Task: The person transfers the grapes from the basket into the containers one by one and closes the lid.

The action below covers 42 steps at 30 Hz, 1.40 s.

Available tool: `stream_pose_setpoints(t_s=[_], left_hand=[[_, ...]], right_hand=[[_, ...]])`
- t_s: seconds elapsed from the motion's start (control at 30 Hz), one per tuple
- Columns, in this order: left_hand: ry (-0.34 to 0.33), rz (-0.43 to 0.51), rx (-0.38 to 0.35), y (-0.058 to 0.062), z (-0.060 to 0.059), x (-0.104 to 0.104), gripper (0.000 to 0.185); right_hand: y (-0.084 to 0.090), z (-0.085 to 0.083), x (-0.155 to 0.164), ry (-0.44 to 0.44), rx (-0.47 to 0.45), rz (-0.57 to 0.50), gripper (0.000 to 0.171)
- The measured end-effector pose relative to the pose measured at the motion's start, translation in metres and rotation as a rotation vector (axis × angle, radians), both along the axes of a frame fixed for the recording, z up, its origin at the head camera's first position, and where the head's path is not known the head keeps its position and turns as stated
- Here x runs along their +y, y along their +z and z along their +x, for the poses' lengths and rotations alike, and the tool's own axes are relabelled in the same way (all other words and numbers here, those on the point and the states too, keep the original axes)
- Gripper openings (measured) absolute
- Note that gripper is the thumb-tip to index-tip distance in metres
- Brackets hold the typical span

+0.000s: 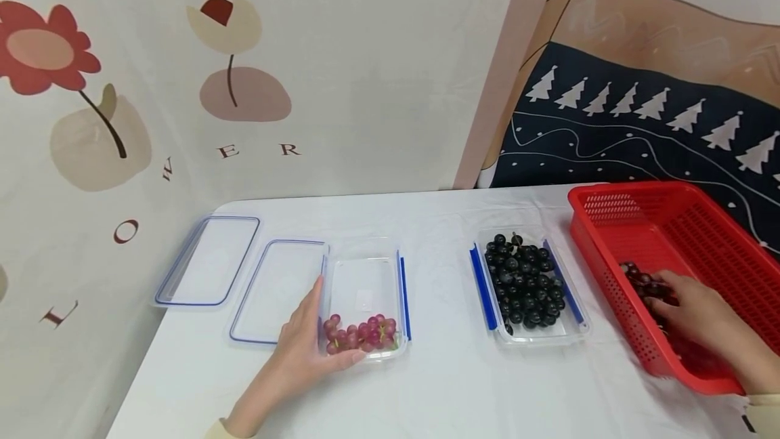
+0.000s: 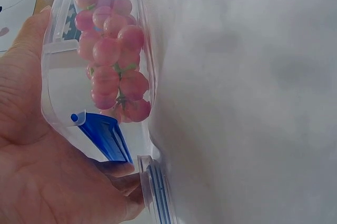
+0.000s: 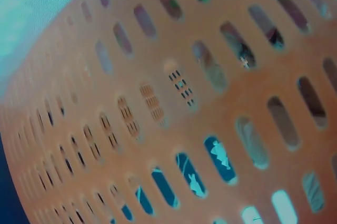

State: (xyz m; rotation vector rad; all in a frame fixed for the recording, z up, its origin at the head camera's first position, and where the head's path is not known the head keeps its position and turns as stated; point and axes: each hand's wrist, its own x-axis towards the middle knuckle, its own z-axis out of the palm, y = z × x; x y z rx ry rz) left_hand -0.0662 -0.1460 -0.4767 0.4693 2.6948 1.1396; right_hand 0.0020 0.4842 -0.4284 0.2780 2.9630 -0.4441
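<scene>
The right hand [image 1: 701,320] covers most of the dark grapes [image 1: 640,283] in the red basket [image 1: 701,222], so its grip cannot be told. The right wrist view shows only blurred basket wall. The basket's far right corner runs off the head view's edge.

I see a clear rectangular plastic container with blue side clips [image 1: 364,290] standing upright and lidless on the white table; a small bunch of pink-red grapes [image 1: 361,335] lies at its near end. My left hand [image 1: 307,344] grips its near left corner. To the right, a red perforated plastic basket [image 1: 701,236] sits at the table's right edge, a cluster of dark purple grapes [image 1: 640,282] inside. My right hand [image 1: 701,317] rests on them, grip unclear.
</scene>
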Motion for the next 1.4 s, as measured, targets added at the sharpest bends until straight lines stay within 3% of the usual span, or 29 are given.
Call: stream_pose_setpoints(t_s=[0.07,0.37,0.63,0.9,1.1,1.4], left_hand=[[0.002,0.001,-0.003,0.000,0.000,0.000,0.143],[0.005,0.017,0.001,-0.001,0.000,0.000,0.141],[0.003,0.016,0.006,-0.001,0.000,0.000,0.142],[0.006,0.010,-0.036,-0.001,0.000,-0.001,0.142],[0.018,0.011,-0.046,0.000,0.002,-0.002,0.143],[0.006,0.025,-0.052,0.000,0.001,-0.001,0.142]], right_hand=[[0.002,0.001,-0.001,-0.032,0.048,0.005,0.028],[0.009,0.013,-0.011,-0.143,0.276,0.010,0.038],[0.019,0.019,-0.025,-0.214,0.418,0.038,0.038],[0.029,0.023,-0.042,-0.316,0.529,-0.053,0.039],[0.042,0.019,-0.058,-0.326,0.639,-0.186,0.037],[0.054,0.007,-0.094,-0.273,0.638,-0.194,0.041]])
